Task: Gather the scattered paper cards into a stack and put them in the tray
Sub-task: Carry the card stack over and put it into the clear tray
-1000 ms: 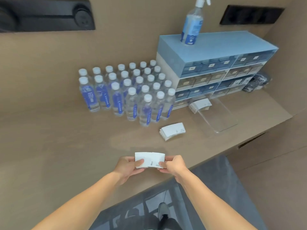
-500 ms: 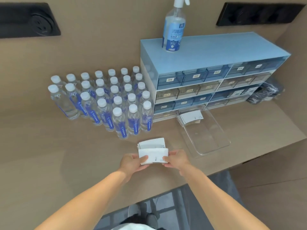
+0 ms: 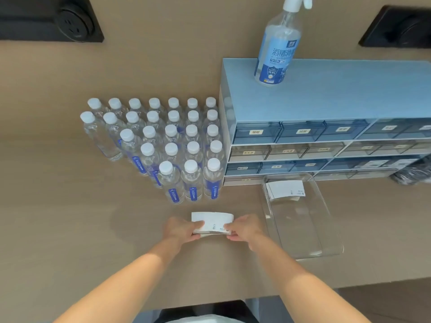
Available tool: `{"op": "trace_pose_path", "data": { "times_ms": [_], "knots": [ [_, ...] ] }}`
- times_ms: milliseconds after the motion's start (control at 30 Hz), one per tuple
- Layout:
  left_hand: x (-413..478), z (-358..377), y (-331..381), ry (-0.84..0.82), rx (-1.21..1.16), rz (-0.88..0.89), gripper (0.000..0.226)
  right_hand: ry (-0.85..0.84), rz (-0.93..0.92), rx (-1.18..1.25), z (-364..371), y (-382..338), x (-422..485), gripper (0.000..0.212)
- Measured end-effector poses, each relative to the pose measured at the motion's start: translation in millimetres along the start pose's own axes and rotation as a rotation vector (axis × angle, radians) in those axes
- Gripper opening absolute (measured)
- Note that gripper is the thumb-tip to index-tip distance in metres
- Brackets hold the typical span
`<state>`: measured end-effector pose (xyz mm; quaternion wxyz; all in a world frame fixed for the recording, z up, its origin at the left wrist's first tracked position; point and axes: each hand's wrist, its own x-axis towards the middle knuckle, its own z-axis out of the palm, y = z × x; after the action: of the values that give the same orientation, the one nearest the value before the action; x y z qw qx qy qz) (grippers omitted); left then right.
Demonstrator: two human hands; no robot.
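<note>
Both hands have carried their white paper cards forward onto the second pile, making one stack of white paper cards (image 3: 212, 223) on the tan desk (image 3: 70, 229); left hand (image 3: 179, 230) and right hand (image 3: 245, 228) pinch its ends. One more card stack (image 3: 285, 190) lies in the one clear plastic tray (image 3: 326, 229) just right. Twenty-nine clear water bottles (image 3: 163, 141) stand behind.

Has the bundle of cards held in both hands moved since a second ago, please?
Yes. The bundle of cards has gone forward onto the counter, nearer the water bottles, landing where the loose pile lay.
</note>
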<state>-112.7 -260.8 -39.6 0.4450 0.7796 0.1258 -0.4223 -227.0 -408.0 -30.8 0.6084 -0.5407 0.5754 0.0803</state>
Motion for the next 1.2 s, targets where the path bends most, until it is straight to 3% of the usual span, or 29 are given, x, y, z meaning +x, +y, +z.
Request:
{"op": "trace_pose_path", "data": {
  "times_ms": [167, 300, 367, 433, 500, 533, 633, 700, 833, 1033, 1133, 1200],
  "knots": [
    [-5, 3, -3, 0.070, 0.083, -0.019, 0.034, 0.011, -0.122, -0.399, -8, -2, 9, 0.027],
    [-9, 7, -2, 0.194, 0.457, 0.269, 0.054, 0.058, -0.516, -0.789, -6, -3, 10, 0.025],
    [-13, 9, 1, 0.192, 0.546, 0.454, 0.068, -0.012, -0.585, -0.919, -5, -3, 13, 0.069],
    [-17, 13, 5, 0.087, 0.671, 0.593, 0.090, -0.109, -0.638, -1.099, -4, -4, 14, 0.106],
    [-16, 22, 10, -0.024, 0.971, 0.623, 0.100, -0.169, -0.706, -1.296, 0, -9, 14, 0.116],
    [-15, 26, 12, -0.054, 1.108, 0.615, 0.094, -0.185, -0.725, -1.362, 3, -9, 15, 0.108],
    [-12, 33, 16, -0.054, 1.312, 0.576, 0.048, -0.148, -0.746, -1.351, 8, -12, 15, 0.054],
    [-7, 34, 17, -0.024, 1.364, 0.573, 0.036, -0.108, -0.743, -1.302, 6, -14, 14, 0.040],
    [-2, 32, 18, -0.007, 1.392, 0.575, 0.031, -0.104, -0.745, -1.282, 4, -18, 14, 0.037],
    [1, 33, 10, 0.003, 1.208, 0.535, 0.037, -0.155, -0.752, -1.300, 5, -21, 15, 0.042],
    [-2, 22, 12, -0.038, 0.977, 0.454, 0.083, -0.199, -0.674, -1.227, -2, -22, 15, 0.078],
    [-7, 3, 15, -0.058, 0.695, 0.315, 0.100, -0.215, -0.460, -0.904, -17, -25, 13, 0.102]
  ]
}}
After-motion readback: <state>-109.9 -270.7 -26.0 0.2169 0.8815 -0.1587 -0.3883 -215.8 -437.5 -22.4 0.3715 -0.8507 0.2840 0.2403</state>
